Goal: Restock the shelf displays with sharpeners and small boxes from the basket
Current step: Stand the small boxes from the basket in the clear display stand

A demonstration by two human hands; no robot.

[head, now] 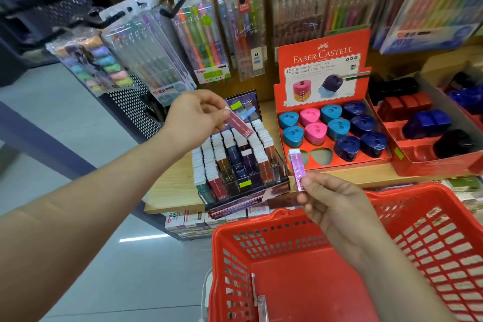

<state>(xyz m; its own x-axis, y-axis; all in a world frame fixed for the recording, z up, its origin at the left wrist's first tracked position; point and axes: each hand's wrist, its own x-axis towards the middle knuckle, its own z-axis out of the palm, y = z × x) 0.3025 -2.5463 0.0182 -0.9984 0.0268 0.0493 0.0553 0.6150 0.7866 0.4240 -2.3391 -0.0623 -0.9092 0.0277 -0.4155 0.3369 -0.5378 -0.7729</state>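
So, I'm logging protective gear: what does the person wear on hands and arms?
Nothing visible. The left hand and right hand are bare, with no gloves, rings or watch showing. The left forearm and right forearm are bare too, no sleeve in view.

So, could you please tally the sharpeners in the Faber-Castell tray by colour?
Light blue sharpeners: 4
Pink sharpeners: 2
Dark blue sharpeners: 4
Total: 10
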